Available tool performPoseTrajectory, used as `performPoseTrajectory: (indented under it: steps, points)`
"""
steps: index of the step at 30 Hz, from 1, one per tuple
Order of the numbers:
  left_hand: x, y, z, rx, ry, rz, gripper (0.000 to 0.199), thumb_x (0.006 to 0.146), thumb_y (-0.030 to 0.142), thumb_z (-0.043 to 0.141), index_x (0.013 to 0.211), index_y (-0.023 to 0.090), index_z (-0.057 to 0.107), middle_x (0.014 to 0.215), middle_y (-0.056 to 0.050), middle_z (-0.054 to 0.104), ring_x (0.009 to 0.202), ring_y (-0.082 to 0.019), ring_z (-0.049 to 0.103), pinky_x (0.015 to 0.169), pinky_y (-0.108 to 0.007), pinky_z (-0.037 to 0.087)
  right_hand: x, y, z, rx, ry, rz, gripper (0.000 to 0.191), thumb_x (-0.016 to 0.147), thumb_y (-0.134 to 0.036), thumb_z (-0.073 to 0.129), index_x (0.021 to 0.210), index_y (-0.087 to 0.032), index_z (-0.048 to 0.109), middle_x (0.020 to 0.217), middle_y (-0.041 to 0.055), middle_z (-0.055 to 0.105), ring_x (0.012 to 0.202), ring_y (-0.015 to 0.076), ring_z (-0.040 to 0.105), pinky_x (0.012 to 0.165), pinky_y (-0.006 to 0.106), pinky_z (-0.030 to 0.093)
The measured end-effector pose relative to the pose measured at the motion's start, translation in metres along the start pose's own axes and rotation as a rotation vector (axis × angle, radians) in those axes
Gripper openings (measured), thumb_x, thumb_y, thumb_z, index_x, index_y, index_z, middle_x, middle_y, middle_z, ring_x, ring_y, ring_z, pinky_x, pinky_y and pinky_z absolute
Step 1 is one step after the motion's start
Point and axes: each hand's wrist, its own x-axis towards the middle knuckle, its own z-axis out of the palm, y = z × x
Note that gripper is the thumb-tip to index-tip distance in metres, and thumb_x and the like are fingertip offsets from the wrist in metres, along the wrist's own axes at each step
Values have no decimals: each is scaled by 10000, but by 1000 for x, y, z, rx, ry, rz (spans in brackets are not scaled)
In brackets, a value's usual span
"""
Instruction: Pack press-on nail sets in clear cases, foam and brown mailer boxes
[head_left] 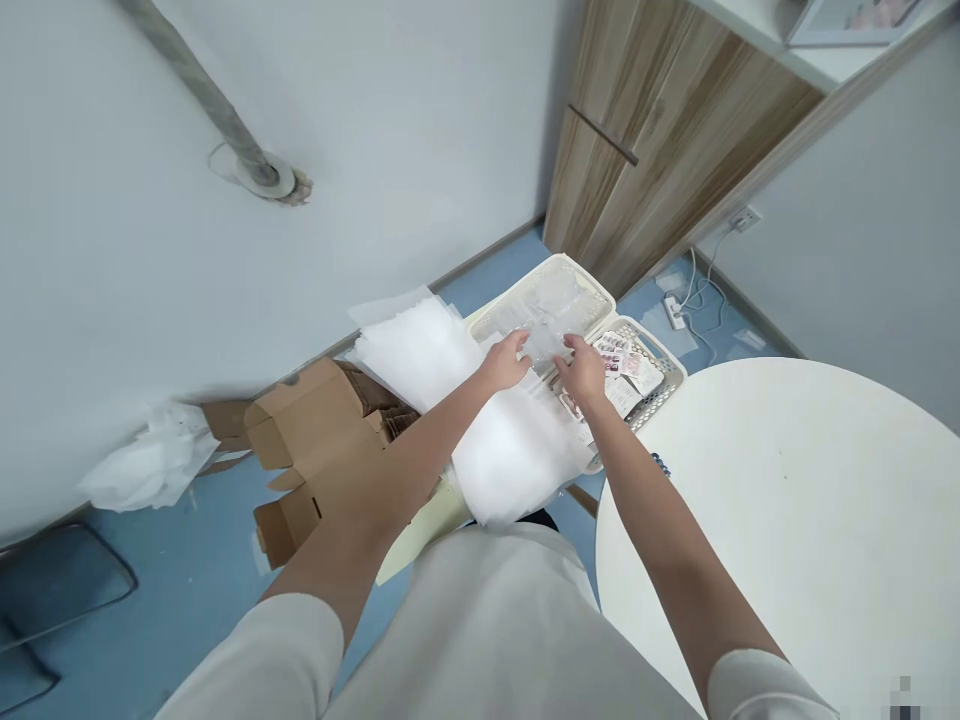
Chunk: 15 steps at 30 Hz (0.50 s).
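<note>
Handling the clear plastic at the cream basket, centre of the frame, seems the present step. Left hand and right hand curl near its edges; whether either pinches it, I cannot tell. Printed cards lie just right, white sheets just left, cardboard beyond, left of centre.

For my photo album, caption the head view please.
Two hands spread clear plastic over a white basket beside a round table.

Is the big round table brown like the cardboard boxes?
No, the round table has a white top, while the cardboard is brown.
</note>
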Motion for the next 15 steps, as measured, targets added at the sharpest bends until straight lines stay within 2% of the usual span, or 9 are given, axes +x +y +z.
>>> performPoseTrajectory:
  steps: [3, 6, 11, 15]
  points:
    - [37, 2, 18, -80, -18, 26, 545, 676, 61, 507, 1202, 171, 414, 1227, -110, 490, 1082, -223, 506, 921, -387, 381, 19, 7, 8, -131, -11, 1, 384, 740, -315, 536, 1099, -182, 503, 991, 104, 608, 910, 263, 512, 782, 386, 339]
    - [59, 0, 30, -70, -16, 11, 574, 656, 25, 495, 1205, 167, 405, 1216, -112, 491, 1100, -235, 488, 939, -407, 359, 28, 10, 14, -263, -33, -5, 321, 755, -329, 528, 1041, -183, 528, 965, 114, 601, 902, 267, 498, 762, 378, 311]
    - [70, -3, 36, -15, -23, 6, 578, 648, 16, 494, 1203, 148, 401, 1229, -126, 465, 1142, -254, 441, 972, -411, 326, 33, 9, 16, -393, -73, -58, 195, 784, -275, 472, 908, -153, 561, 858, 136, 596, 868, 270, 478, 776, 400, 260]
    - [70, -3, 37, -14, 17, 50, 556, 629, 0, 477, 1164, 142, 428, 1220, -123, 453, 1145, -240, 422, 978, -398, 323, 34, 8, 14, -361, -61, -32, 209, 756, -255, 473, 910, -147, 562, 855, 132, 581, 877, 274, 470, 788, 408, 255]
